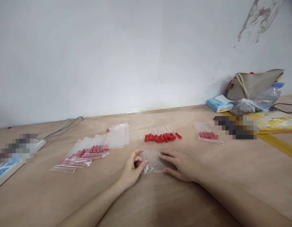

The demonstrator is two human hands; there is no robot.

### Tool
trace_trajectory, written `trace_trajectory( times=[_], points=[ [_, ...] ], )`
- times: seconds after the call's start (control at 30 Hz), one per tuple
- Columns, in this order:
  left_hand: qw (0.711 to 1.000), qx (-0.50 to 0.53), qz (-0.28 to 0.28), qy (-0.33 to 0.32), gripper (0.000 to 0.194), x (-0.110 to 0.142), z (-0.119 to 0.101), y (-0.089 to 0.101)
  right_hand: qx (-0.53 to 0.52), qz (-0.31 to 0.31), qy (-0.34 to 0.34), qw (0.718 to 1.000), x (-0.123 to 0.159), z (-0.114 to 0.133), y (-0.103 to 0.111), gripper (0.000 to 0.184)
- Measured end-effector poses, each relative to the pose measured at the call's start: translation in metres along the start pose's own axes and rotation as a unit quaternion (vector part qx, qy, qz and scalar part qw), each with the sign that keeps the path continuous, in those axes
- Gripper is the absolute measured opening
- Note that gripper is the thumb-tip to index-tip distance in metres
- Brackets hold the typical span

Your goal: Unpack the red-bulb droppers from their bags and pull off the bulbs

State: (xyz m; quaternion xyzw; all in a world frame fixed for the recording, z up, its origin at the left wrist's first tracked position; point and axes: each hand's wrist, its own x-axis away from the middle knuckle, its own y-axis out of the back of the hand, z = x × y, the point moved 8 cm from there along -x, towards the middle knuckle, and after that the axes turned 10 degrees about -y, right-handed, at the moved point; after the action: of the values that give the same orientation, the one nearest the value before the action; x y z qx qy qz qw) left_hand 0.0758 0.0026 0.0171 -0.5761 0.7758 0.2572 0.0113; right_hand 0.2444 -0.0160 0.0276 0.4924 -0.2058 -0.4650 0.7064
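Observation:
In front of me lies a clear zip-lock bag [153,161], flat on the table with nothing visible inside. My left hand [134,166] is closed on its left end, thumb and index finger pinching the red-lined zip edge. At the bag's right end, my right hand [180,164] rests with outstretched fingers and thumb on the plastic. Just beyond, a row of droppers [162,137] with red bulbs and thin clear stems points toward the wall; one dropper [178,135] sits a little apart at the right.
Bags with red-bulbed droppers [83,154] overlap at left, beside a stack of flat clear bags [117,136]. Another filled bag [207,134] lies right. A power strip [18,164], tissue pack [219,104], grey bag [257,83] and yellow packaging [276,123] lie farther out. The wall [136,56] stands behind.

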Motion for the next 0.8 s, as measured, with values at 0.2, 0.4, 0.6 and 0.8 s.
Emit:
trace_trajectory(
  times=[0.2,0.4,0.6,0.8],
  points=[
    [0.991,0.076,-0.023,0.109,0.043,-0.008,0.026,0.015,0.022,0.031,-0.019,0.999,-0.002,-0.003,-0.003,0.065],
    [0.982,-0.184,0.007,0.04,0.033,-0.01,0.008,0.036,0.015,0.04,-0.02,0.999,-0.004,-0.007,-0.005,0.07],
    [0.976,-0.213,0.038,0.021,0.046,-0.014,-0.002,0.025,0.034,0.049,0.056,0.997,0.0,0.003,-0.006,0.079],
    [0.973,-0.181,0.117,0.077,0.034,-0.013,0.011,0.023,0.06,-0.131,0.043,0.989,0.0,-0.012,0.031,0.036]
  ],
)
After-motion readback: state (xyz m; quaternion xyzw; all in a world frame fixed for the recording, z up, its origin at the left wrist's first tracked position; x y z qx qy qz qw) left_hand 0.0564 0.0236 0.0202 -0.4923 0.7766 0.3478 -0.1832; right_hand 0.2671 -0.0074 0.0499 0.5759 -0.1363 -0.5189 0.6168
